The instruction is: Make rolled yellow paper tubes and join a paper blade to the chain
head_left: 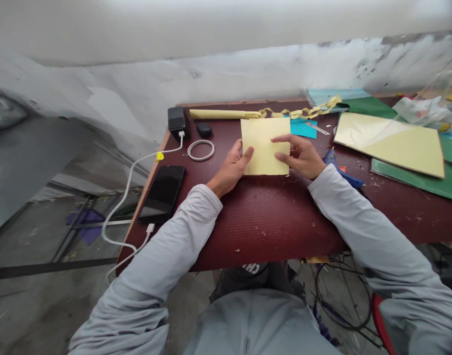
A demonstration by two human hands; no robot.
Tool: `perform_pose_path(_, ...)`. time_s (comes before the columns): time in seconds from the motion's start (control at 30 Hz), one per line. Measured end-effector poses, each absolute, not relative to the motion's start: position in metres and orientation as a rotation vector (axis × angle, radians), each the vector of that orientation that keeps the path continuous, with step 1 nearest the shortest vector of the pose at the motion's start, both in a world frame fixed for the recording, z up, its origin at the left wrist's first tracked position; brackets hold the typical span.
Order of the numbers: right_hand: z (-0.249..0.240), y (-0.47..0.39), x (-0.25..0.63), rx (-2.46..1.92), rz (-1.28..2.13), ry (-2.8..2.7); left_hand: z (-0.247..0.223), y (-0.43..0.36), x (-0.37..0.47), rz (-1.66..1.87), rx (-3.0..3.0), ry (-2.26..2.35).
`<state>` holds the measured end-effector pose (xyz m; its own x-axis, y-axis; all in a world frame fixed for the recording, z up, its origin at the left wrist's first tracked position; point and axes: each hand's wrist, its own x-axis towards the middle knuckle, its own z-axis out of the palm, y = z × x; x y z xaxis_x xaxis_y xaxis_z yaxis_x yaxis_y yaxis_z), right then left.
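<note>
Held the yellow sheet point(264, 130) upright or slightly tilted over the counter point(262, 217), between both hands. Clamped its left edge in the fingers of the left hand point(229, 170), thumb on the near face. Reached over the right side with the right hand point(307, 157), thumb and forefinger apart at that face; could not tell about the fingers beneath. Seemed, by judgement, to be handling or squaring up the sheet, with thin paper calling for light, even pressure against creasing.

Saw just beyond the sheet a long yellow strip point(218, 114), a paper chain point(296, 114) and blue paper point(297, 128), plus a metal strip point(317, 128). Found a blue tool point(349, 178) to its right, near the right wrist, and farther right a yellow stack point(396, 148) by green sheets point(414, 181).

Noted left of the sheet a white ring point(201, 159), a black case point(204, 129), a charger point(177, 118) with a white cable point(129, 177), and a phone point(162, 195), screen dark.

Read only white letters, apparently "CH" and more, on the dark trousers point(233, 283) below the sheet. Made out no brand or label elsewhere.
</note>
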<state>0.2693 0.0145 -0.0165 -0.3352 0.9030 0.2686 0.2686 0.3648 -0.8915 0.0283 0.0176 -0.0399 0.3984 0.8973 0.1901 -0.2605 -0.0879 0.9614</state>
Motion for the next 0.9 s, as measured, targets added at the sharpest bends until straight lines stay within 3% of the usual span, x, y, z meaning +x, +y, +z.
perform_pose_path(0.1, -0.022, 0.018, 0.268, -0.937, 1.054, -1.781, -0.042, 0.017, 0.03, 1.053, 1.318, 0.544)
perform_pose_path(0.27, -0.026, 0.025, 0.272, -1.076, 0.89, -1.635, -0.044, 0.021, 0.03, 1.107, 1.296, 0.478)
perform_pose_path(0.43, -0.021, 0.022, 0.271, -1.053, 1.099, -1.55, -0.044, 0.021, 0.03, 1.11, 1.339, 0.462)
perform_pose_path(0.9, -0.015, 0.011, 0.262, -1.012, 0.91, -1.686, -0.045, 0.026, 0.03, 1.259, 1.466, 0.552)
